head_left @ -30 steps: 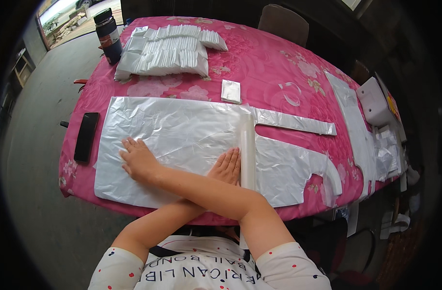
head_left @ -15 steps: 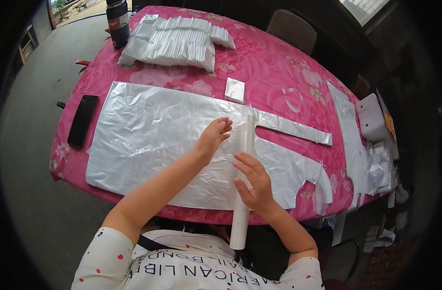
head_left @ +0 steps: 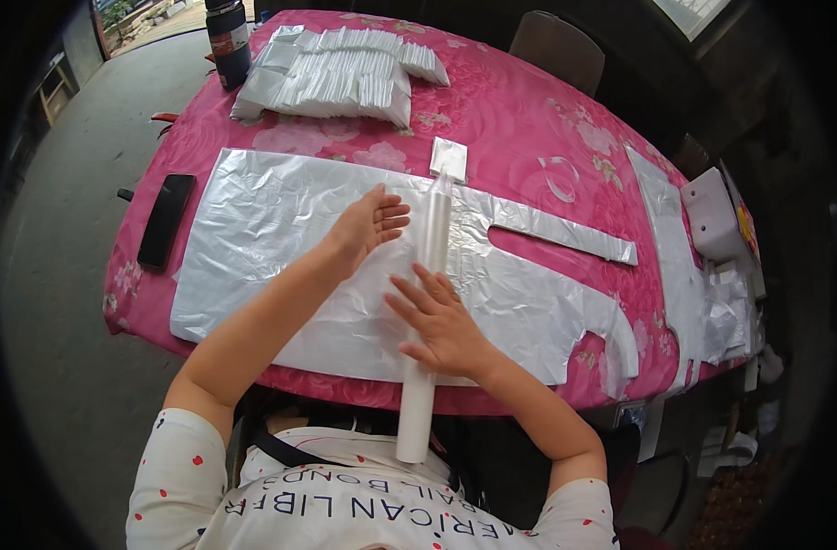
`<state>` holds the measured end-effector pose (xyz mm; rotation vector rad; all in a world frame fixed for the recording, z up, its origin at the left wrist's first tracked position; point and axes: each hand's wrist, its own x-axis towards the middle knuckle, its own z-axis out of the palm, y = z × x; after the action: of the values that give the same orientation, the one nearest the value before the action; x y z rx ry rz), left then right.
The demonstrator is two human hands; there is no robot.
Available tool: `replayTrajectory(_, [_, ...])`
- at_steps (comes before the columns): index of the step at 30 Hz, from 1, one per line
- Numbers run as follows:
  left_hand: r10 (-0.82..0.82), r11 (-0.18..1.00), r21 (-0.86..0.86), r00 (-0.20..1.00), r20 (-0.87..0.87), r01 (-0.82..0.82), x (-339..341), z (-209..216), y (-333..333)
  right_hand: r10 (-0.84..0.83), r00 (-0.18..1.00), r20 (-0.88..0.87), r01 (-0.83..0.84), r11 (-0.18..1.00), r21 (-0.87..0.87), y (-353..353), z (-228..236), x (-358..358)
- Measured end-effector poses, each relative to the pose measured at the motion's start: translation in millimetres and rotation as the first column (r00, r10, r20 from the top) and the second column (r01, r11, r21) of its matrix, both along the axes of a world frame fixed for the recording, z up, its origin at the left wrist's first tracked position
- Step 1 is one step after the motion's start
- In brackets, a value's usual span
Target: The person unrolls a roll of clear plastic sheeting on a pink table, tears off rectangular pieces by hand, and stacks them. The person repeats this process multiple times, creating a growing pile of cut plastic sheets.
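Observation:
A stack of thin, whitish plastic sheets, cut out at the right with a long strap-like arm, lies flat on the table. Across it rests a long white tube, glossy and translucent toward its far end, with its near end past the table edge. My right hand lies with spread fingers against the tube, palm down, not wrapped round it. Just left of the tube, my left hand is held over the sheets, fingers loosely stretched and holding nothing.
Beyond the sheets sits a small folded packet; farther back are piled folded white packets and a dark bottle. A black phone lies at left. More plastic sheets and a white box are at right.
The tube has shifted left across the sheets, and both my hands have moved left with it. My right hand now reaches over the tube.

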<state>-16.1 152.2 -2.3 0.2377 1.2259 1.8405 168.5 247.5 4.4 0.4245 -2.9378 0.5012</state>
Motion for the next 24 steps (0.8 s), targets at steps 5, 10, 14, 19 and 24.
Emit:
replayTrajectory(5, [0.134,0.986,-0.065,0.964,-0.231,-0.153,-23.2,14.0,-116.2,0.61,0.782,0.131,-0.443,0.691,-0.571,-110.0,42.4,-57.8])
replayTrajectory(10, [0.159,0.955,-0.172,0.906,-0.393,-0.242,1.7,15.5,-240.4,0.404,0.911,-0.085,-0.389,0.771,-0.504,-93.5,37.8,-84.0])
replayTrajectory(14, [0.123,0.91,-0.316,0.903,-0.412,-0.268,48.4,2.9,-303.3,0.345,0.927,-0.149,-0.366,0.919,-0.148,-96.2,-6.2,-115.4])
replayTrajectory(19, [-0.041,0.812,-0.452,0.738,-0.674,-0.369,83.9,10.8,-302.7,0.426,0.882,-0.202,-0.448,0.891,-0.078,-148.1,-21.5,-166.7])
replayTrajectory(24, [-0.302,0.59,-0.621,0.572,-0.763,-0.516,99.4,5.5,-302.7,0.339,0.939,0.057,-0.341,0.939,0.04,-219.2,-8.6,-206.2])
